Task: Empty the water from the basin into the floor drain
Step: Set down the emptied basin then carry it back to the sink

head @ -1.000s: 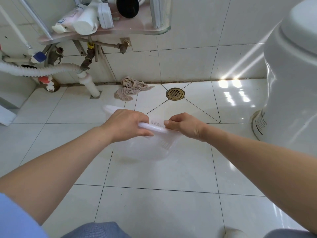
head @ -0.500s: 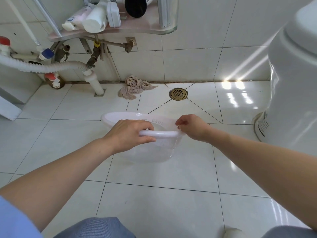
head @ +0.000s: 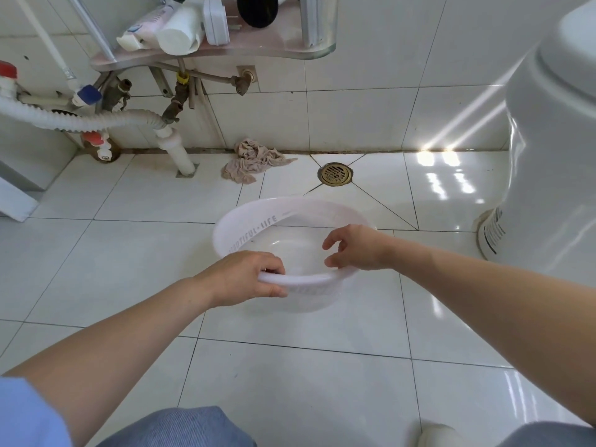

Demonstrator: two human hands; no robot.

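A white translucent plastic basin (head: 245, 227) stands upright on the white floor tiles, a short way in front of the round brass floor drain (head: 335, 174). My left hand (head: 245, 279) is closed around the basin's near rim, fingers curled over the edge. Over the right side of the rim, my right hand (head: 358, 248) has its fingers curved and apart, pinching nothing that I can see. Whether water lies inside the basin I cannot tell.
A white toilet (head: 548, 156) stands close on the right. A crumpled beige cloth (head: 254, 162) lies by the wall left of the drain. A corrugated hose and white drain pipe (head: 175, 150) sit at the left under a shelf (head: 258, 51) of bottles.
The basin has swung back from tilted toward the drain to upright and come down onto the floor. My right hand has loosened from the rim; my left still grips it.
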